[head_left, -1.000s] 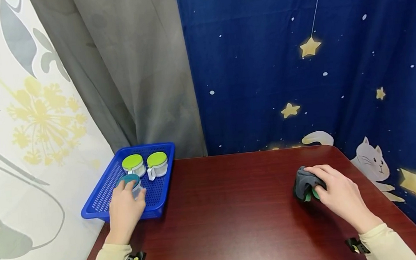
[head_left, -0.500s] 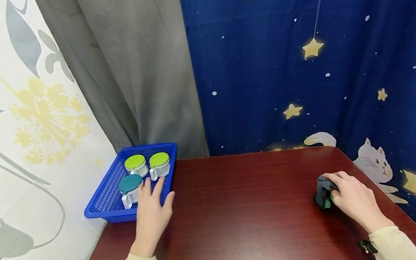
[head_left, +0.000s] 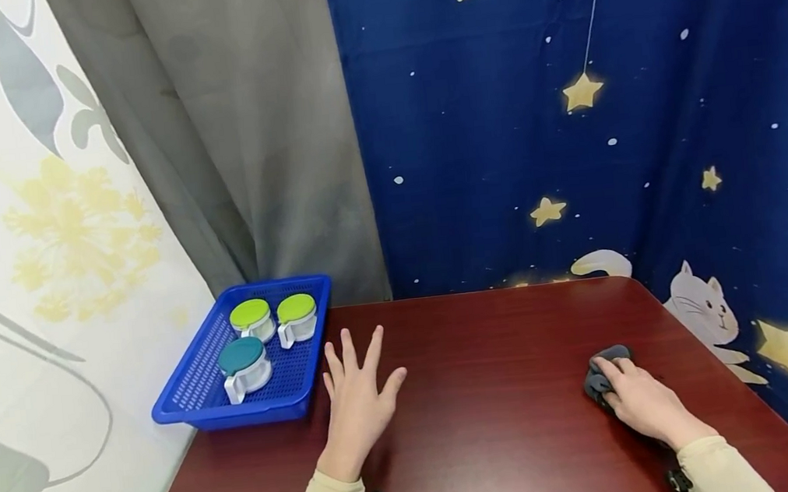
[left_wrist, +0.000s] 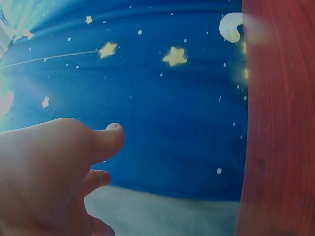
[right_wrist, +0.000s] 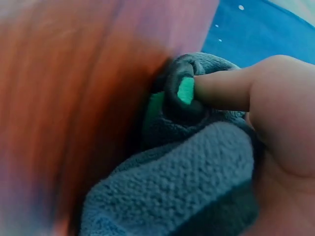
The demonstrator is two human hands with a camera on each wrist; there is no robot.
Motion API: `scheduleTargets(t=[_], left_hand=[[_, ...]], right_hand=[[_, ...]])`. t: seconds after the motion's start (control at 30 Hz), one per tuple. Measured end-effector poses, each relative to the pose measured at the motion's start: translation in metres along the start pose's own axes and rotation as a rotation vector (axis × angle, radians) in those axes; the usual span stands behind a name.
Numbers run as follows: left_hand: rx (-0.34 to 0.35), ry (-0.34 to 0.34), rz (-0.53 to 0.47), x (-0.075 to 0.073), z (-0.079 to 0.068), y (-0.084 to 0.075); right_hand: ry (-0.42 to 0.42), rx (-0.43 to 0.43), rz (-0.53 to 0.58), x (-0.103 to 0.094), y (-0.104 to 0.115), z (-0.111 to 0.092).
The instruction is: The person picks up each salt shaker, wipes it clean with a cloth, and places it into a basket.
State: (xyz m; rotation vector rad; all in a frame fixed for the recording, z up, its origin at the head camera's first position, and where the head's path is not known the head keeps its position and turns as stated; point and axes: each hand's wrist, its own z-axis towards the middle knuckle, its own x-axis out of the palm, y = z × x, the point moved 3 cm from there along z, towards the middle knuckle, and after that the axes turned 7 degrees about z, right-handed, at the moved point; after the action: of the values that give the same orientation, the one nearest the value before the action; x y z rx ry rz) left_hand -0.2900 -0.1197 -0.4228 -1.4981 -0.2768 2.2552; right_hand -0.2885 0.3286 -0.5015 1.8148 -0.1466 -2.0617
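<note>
My right hand (head_left: 643,402) grips a crumpled dark grey cloth (head_left: 598,384) against the tabletop at the right. In the right wrist view the thumb presses into the cloth (right_wrist: 172,177), whose fuzzy folds show a bit of green. My left hand (head_left: 359,413) hovers over the table just right of the blue basket (head_left: 254,416), fingers spread, holding nothing. Inside the basket stand a clear jar with a teal lid (head_left: 241,355) and two clear jars with lime green lids, one left (head_left: 250,313) and one right (head_left: 296,308). The left wrist view shows the left hand (left_wrist: 54,167) with its thumb extended.
The dark red wooden table (head_left: 477,395) runs back to a grey curtain (head_left: 280,146) and a blue star-patterned curtain (head_left: 482,129). A white floral panel (head_left: 75,305) borders the left side. The basket sits at the table's back left corner.
My left hand has let go of the teal-lidded jar in the basket and moved right, out over the table, fingers spreading. The right hand has shifted with the cloth, which now lies lower and flatter.
</note>
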Motion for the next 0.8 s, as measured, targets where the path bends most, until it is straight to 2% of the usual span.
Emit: scheduleTargets(t=[0.13,0.33,0.53,0.7,0.8], left_hand=[[0.009,-0.014,0.016,0.007,-0.004,-0.006],[0.040,-0.051,0.050,0.019,-0.004,-0.016],[0.041,-0.056,0.057,0.025,-0.005,-0.020],[0.013,-0.037,0.082,0.029,-0.006,-0.017],[0.013,-0.037,0.089,0.030,-0.007,-0.016]], right_hand=[[0.042,0.023,-0.011,0.007,0.011,0.002],[0.092,0.079,-0.024,0.007,0.019,0.004],[0.106,0.076,-0.006,0.008,0.021,0.005],[0.174,0.094,0.074,-0.005,0.025,0.011],[0.192,0.104,0.066,-0.019,0.036,0.013]])
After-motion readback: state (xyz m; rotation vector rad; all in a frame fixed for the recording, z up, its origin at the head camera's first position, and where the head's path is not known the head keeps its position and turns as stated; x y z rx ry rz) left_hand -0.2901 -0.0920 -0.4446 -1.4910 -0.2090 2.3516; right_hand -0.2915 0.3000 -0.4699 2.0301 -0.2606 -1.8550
